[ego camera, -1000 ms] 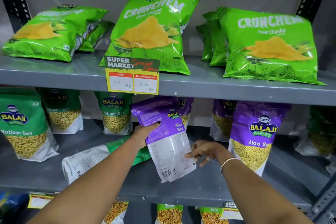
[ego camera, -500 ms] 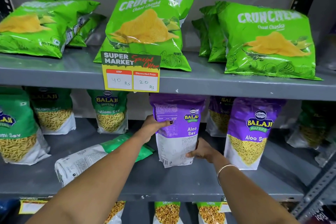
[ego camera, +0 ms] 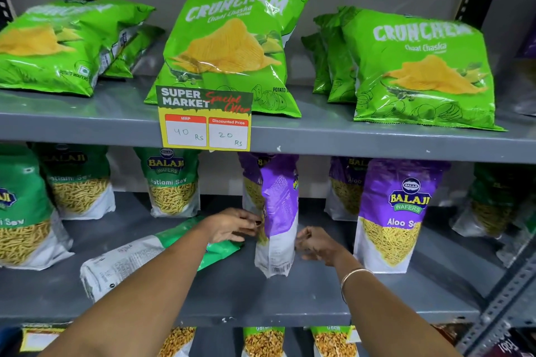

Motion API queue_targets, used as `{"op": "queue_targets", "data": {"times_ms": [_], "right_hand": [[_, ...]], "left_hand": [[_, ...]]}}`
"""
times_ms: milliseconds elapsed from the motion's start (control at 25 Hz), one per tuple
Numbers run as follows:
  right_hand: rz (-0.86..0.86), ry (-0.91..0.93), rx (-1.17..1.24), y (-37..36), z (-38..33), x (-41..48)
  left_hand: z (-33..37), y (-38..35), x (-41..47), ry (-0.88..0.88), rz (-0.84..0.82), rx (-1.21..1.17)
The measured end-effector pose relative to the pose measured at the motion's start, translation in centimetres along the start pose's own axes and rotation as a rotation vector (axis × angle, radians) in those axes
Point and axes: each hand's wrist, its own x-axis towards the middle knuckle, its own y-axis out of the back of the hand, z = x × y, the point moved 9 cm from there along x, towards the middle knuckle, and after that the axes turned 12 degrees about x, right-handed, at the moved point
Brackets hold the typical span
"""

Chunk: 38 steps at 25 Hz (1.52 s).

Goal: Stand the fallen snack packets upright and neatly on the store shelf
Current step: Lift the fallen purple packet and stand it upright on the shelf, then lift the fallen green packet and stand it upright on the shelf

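Observation:
A purple Aloo Sev packet stands upright on the middle shelf, turned edge-on so its printed back and side face me. My left hand touches its left edge with spread fingers. My right hand presses its lower right edge, fingers curled. Another purple packet stands right behind it. A green Ratlami Sev packet lies fallen on its face to the left, partly under my left forearm.
Upright green Ratlami Sev packets stand at left, purple Aloo Sev packets at right. Crunchem chip bags lean on the upper shelf behind a price tag. A slotted metal upright bounds the right side.
The purple packet was tilted in the air, then set down on the shelf and rotated edge-on. Both hands slid down from its upper part to its lower sides.

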Motion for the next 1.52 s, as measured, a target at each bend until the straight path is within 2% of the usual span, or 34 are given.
{"op": "queue_targets", "data": {"times_ms": [120,240,280,400,520,640,760,840,960,1120,1200,1280,1400,1440,1520], "right_hand": [[-0.281,0.002,-0.07,-2.5,-1.2,-2.5],[-0.454,0.024,-0.093,-5.1,-2.4,-4.1],[-0.458,0.024,-0.096,-5.4,-2.6,-4.1],[-0.317,0.143,-0.21,-3.9,-3.3,-3.4],[-0.244,0.197,-0.099,-1.4,-3.7,-2.4],[-0.131,0.17,-0.058,1.1,-3.2,-1.6],[-0.107,0.148,0.039,2.2,-2.9,-0.9],[-0.19,0.095,0.104,1.6,-2.6,-1.2],[-0.395,0.151,0.109,-0.4,-3.3,-1.8],[-0.421,0.296,0.182,-1.2,-4.5,-1.4],[-0.416,0.255,0.167,-1.2,-4.3,-1.1],[-0.39,0.163,-0.003,-1.0,-3.6,-1.3],[-0.215,-0.206,-0.352,0.5,-0.8,-1.8],[-0.237,-0.357,-0.418,-0.3,0.6,-2.0],[-0.427,-0.573,-0.461,-4.4,2.8,-2.9]], "left_hand": [[0.7,1.3,0.9,-0.072,0.234,0.005],[1.3,0.0,1.5,-0.121,0.222,-0.034],[1.6,-0.3,1.3,-0.12,0.231,-0.034],[1.4,-0.7,2.0,-0.095,0.269,0.01],[2.1,-0.7,1.2,-0.085,0.31,0.048],[1.9,-0.1,1.3,-0.085,0.357,-0.026],[1.1,0.2,1.5,-0.071,0.356,-0.071],[1.0,-0.2,1.0,-0.062,0.354,-0.016],[0.6,0.5,1.2,-0.06,0.462,0.034],[-0.3,0.5,2.1,-0.038,0.471,0.033],[0.5,-0.1,0.4,-0.028,0.444,0.05],[0.0,0.2,-0.1,-0.012,0.433,0.109],[-1.6,3.4,-2.4,0.054,0.543,0.365],[-2.3,5.2,-3.7,0.095,0.593,0.489],[-4.7,9.5,-6.0,0.179,0.651,0.648]]}}
